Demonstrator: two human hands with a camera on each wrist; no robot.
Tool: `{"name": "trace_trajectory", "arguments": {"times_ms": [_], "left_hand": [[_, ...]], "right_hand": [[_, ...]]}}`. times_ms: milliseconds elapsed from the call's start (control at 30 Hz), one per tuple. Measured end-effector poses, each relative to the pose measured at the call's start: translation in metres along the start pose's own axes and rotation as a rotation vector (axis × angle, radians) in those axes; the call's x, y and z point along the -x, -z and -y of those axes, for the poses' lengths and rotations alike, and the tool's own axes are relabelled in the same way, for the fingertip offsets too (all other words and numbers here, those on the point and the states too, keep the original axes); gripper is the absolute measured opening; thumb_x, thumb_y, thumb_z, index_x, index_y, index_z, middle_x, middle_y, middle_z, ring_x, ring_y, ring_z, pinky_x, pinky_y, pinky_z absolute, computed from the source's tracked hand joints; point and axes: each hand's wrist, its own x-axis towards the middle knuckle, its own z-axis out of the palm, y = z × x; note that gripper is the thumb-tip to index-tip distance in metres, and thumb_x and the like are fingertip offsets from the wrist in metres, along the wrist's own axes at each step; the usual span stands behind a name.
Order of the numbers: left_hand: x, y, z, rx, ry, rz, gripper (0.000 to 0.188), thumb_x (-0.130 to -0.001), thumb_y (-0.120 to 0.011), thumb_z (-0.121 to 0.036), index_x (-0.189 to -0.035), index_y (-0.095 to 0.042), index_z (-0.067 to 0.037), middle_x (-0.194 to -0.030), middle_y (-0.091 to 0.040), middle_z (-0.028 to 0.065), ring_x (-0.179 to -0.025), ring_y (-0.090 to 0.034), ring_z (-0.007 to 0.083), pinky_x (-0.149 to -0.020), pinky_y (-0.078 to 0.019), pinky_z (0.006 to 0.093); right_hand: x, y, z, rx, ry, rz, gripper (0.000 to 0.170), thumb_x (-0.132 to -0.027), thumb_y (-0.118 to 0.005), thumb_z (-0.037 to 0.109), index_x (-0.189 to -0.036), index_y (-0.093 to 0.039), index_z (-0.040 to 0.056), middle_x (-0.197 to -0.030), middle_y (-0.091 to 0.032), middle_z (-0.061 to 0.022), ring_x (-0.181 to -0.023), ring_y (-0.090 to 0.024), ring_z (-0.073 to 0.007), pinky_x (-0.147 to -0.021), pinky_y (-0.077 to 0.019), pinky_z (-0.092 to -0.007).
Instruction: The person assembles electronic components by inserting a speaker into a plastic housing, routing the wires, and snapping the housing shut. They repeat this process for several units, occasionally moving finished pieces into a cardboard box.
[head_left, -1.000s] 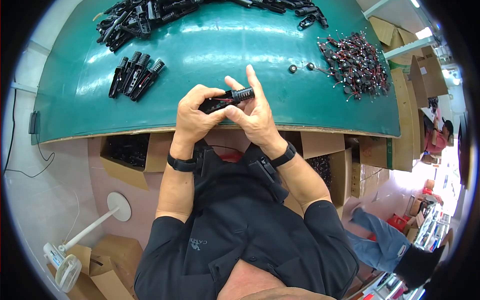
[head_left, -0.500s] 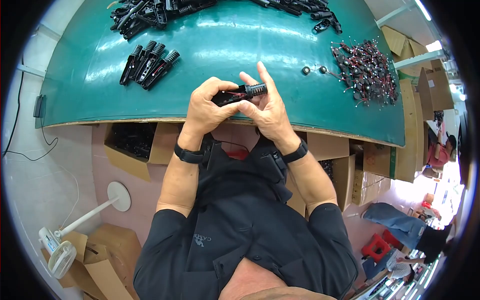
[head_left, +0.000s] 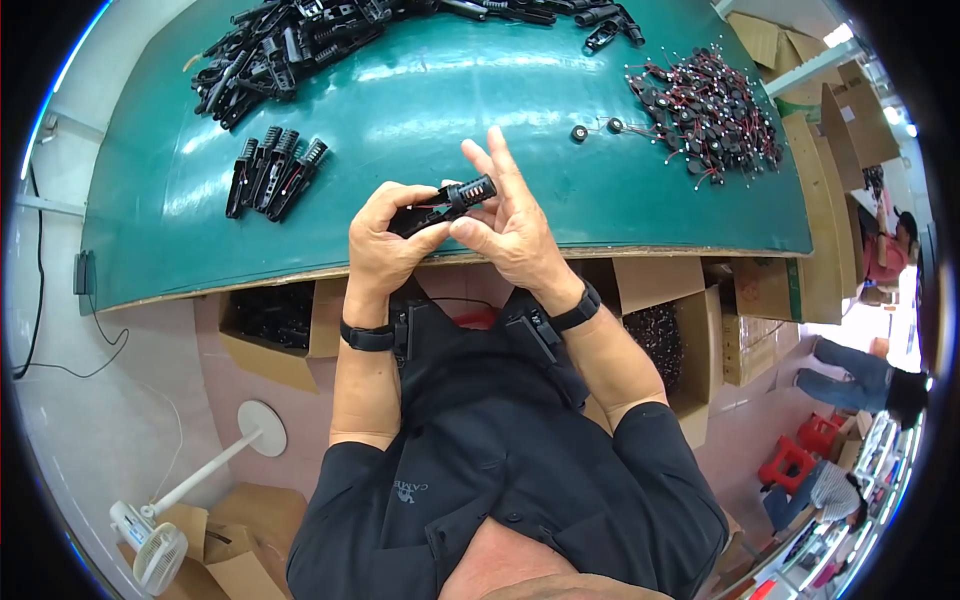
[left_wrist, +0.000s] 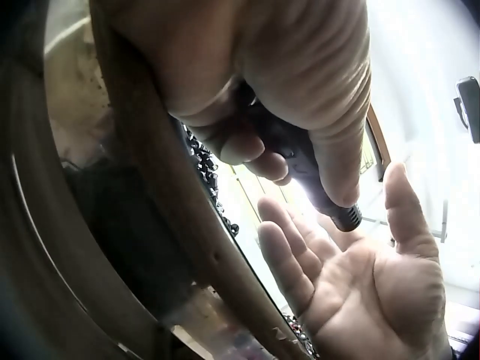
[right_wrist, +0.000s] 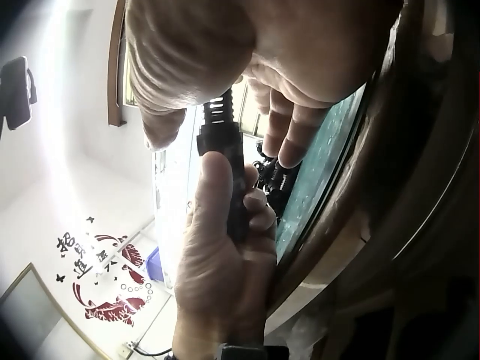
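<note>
My left hand (head_left: pixel 385 240) grips a black plastic housing (head_left: pixel 462 197) above the table's near edge, thumb on one side and fingers on the other. Its ribbed round end points up toward my right hand, and a red wire shows along its open side. My right hand (head_left: pixel 518 240) is spread beside that ribbed end, fingers straight, thumb apart. In the left wrist view, the right palm (left_wrist: pixel 367 292) faces the ribbed tip. From the right wrist, the housing (right_wrist: pixel 221 139) stands upright in the left hand (right_wrist: pixel 217 262).
Several similar housings (head_left: pixel 275 175) lie side by side on the green table (head_left: pixel 420 110), with a large heap (head_left: pixel 270 65) behind them. At the right sits a pile of black discs with red and black wires (head_left: pixel 705 115); two discs (head_left: pixel 580 133) lie apart. Cardboard boxes (head_left: pixel 265 360) stand below.
The head view sways, shifting the table left and right. My hands keep nearly the same pose around the housing. In the background, a walking person has moved farther off to the right.
</note>
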Motion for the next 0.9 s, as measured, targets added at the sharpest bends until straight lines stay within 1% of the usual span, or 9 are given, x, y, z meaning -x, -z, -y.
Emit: {"name": "trace_trajectory", "arguments": {"times_ms": [200,300,367,567,667,733,767,867,900], "left_hand": [[-0.004,-0.001,0.002,-0.087,0.010,-0.014,0.038,-0.077,-0.093,-0.013,-0.108,-0.075,-0.002,-0.096,-0.071,0.0093,-0.086,-0.069,0.0204,-0.076,-0.0555,0.0315],[-0.005,0.015,0.000,-0.141,-0.004,-0.071,0.036,-0.078,-0.091,-0.014,-0.107,-0.075,-0.002,-0.095,-0.070,0.0112,-0.084,-0.070,0.0250,-0.074,-0.0560,0.0337],[-0.008,0.038,0.002,-0.423,0.032,-0.133,0.035,-0.080,-0.088,-0.012,-0.110,-0.073,-0.002,-0.101,-0.070,0.0126,-0.092,-0.069,0.0292,-0.083,-0.0550,0.0361],[-0.014,0.091,0.022,-0.922,-0.016,-0.198,0.035,-0.081,-0.081,-0.009,-0.114,-0.069,-0.007,-0.116,-0.066,0.0147,-0.113,-0.059,0.0374,-0.099,-0.0470,0.0474],[-0.022,0.104,0.034,-1.021,-0.003,-0.229,0.041,-0.080,-0.082,-0.007,-0.118,-0.069,-0.006,-0.119,-0.067,0.0169,-0.116,-0.059,0.0383,-0.103,-0.0457,0.0476],[-0.021,0.108,0.038,-1.011,-0.004,-0.237,0.044,-0.080,-0.083,-0.009,-0.121,-0.069,-0.007,-0.122,-0.066,0.0164,-0.118,-0.059,0.0375,-0.105,-0.0451,0.0471],[-0.018,0.108,0.036,-1.000,0.001,-0.240,0.044,-0.081,-0.083,-0.010,-0.123,-0.069,-0.007,-0.124,-0.066,0.0158,-0.120,-0.059,0.0371,-0.106,-0.0448,0.0468],[-0.007,0.092,0.028,-0.971,-0.029,-0.274,0.046,-0.082,-0.084,-0.012,-0.125,-0.070,-0.007,-0.128,-0.065,0.0151,-0.122,-0.058,0.0368,-0.107,-0.0446,0.0465],[-0.002,0.090,0.026,-0.974,-0.048,-0.315,0.046,-0.082,-0.084,-0.012,-0.125,-0.070,-0.007,-0.129,-0.064,0.0151,-0.123,-0.057,0.0367,-0.107,-0.0447,0.0466]], "right_hand": [[-0.008,-0.003,-0.007,-0.115,-0.059,0.012,0.107,-0.096,-0.079,0.011,-0.170,-0.002,0.0063,-0.170,-0.030,-0.0236,-0.132,-0.057,-0.0243,-0.110,-0.0507,-0.0372],[-0.002,0.005,0.000,0.048,-0.059,-0.038,0.098,-0.098,-0.076,0.008,-0.170,-0.010,0.0046,-0.167,-0.034,-0.0222,-0.132,-0.058,-0.0242,-0.108,-0.0520,-0.0369],[0.001,0.012,0.001,0.051,-0.077,-0.153,0.085,-0.100,-0.073,0.005,-0.168,-0.022,0.0028,-0.164,-0.040,-0.0196,-0.131,-0.061,-0.0249,-0.106,-0.0535,-0.0352],[0.000,0.009,0.000,0.199,-0.101,-0.028,0.067,-0.100,-0.070,0.003,-0.160,-0.040,0.0020,-0.158,-0.048,-0.0152,-0.128,-0.063,-0.0246,-0.101,-0.0564,-0.0334],[0.001,0.014,0.011,0.327,-0.102,-0.045,0.057,-0.100,-0.070,0.003,-0.154,-0.050,0.0013,-0.153,-0.053,-0.0141,-0.126,-0.064,-0.0237,-0.100,-0.0575,-0.0328],[-0.005,0.026,0.023,0.521,-0.009,0.076,0.047,-0.097,-0.073,0.005,-0.142,-0.062,0.0021,-0.143,-0.062,-0.0134,-0.120,-0.068,-0.0212,-0.092,-0.0592,-0.0325],[-0.007,0.041,0.028,0.546,-0.016,0.042,0.047,-0.097,-0.073,0.005,-0.142,-0.062,0.0021,-0.143,-0.062,-0.0134,-0.120,-0.068,-0.0212,-0.092,-0.0592,-0.0325],[-0.021,0.093,0.035,0.996,0.173,-0.113,0.039,-0.092,-0.078,0.013,-0.129,-0.070,0.0030,-0.131,-0.068,-0.0128,-0.110,-0.071,-0.0223,-0.085,-0.0591,-0.0344],[-0.027,0.115,0.035,1.008,0.170,-0.128,0.039,-0.092,-0.078,0.013,-0.129,-0.070,0.0030,-0.131,-0.068,-0.0128,-0.110,-0.071,-0.0223,-0.085,-0.0591,-0.0344]]}}
